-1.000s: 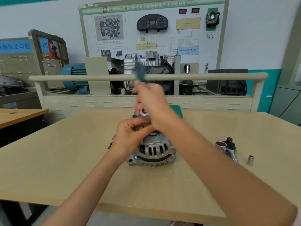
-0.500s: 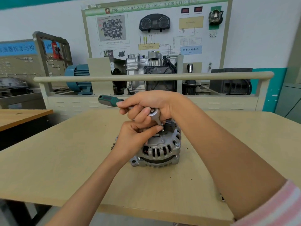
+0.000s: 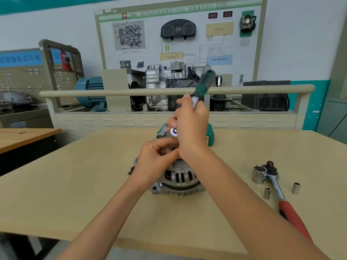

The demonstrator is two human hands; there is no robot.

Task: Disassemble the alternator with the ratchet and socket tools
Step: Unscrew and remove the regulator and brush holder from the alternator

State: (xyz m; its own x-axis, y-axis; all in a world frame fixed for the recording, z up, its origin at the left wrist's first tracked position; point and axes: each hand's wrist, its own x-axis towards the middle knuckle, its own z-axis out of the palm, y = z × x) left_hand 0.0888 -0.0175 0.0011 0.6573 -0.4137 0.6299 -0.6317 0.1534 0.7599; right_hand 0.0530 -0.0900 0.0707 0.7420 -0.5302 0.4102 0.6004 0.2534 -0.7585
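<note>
A silver alternator [image 3: 180, 180] with slotted vents stands on the wooden table [image 3: 75, 194], at its middle. My left hand [image 3: 155, 158] grips its top, fingers curled over the upper housing. My right hand [image 3: 191, 126] grips a green-handled ratchet [image 3: 203, 85] whose round head [image 3: 173, 131] sits above the alternator's top. The handle points up and away to the right. The socket below the head is hidden by my hands.
A red-handled ratchet [image 3: 281, 196] with a large socket [image 3: 259, 174] lies at the right of the table, with two small loose sockets [image 3: 267, 193] [image 3: 295, 188] beside it. A green case [image 3: 210, 135] sits behind the alternator. A training bench with a rail [image 3: 112, 93] runs behind the table.
The ratchet handle swung from pointing up, to the left, and now up to the right. My left hand stayed on the alternator's top.
</note>
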